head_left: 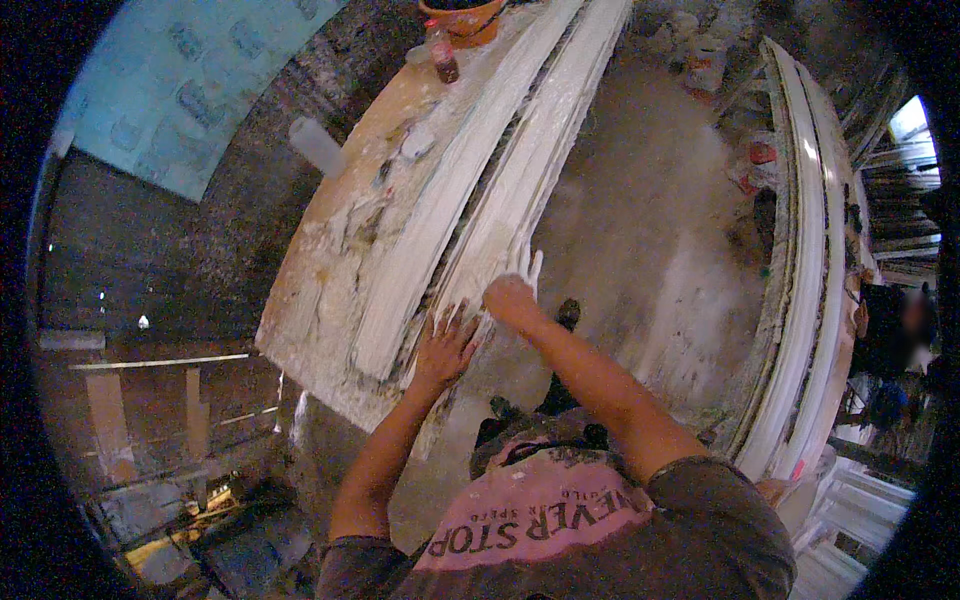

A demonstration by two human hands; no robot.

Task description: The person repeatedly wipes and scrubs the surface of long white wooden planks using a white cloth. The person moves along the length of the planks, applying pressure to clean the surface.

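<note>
Two long white strips, which look like plaster mouldings, run along a bench top. My left hand [447,345] rests on the near end of the right-hand white strip [505,215], its fingers spread and whitened with wet paste. Beside it, at that strip's right edge, my right hand [510,300] is curled closed. White ragged strands stick out around the right hand, and what its fingers hold is hidden. The left-hand white strip [430,235] lies parallel, apart from both hands.
The bench [300,285] is crusted with paste. Upon it stand a bottle of dark red liquid [442,58] and an orange tub [465,22]; a whitish container [317,146] is at its left edge. More white lengths [815,220] lie on the right, near another person [900,330].
</note>
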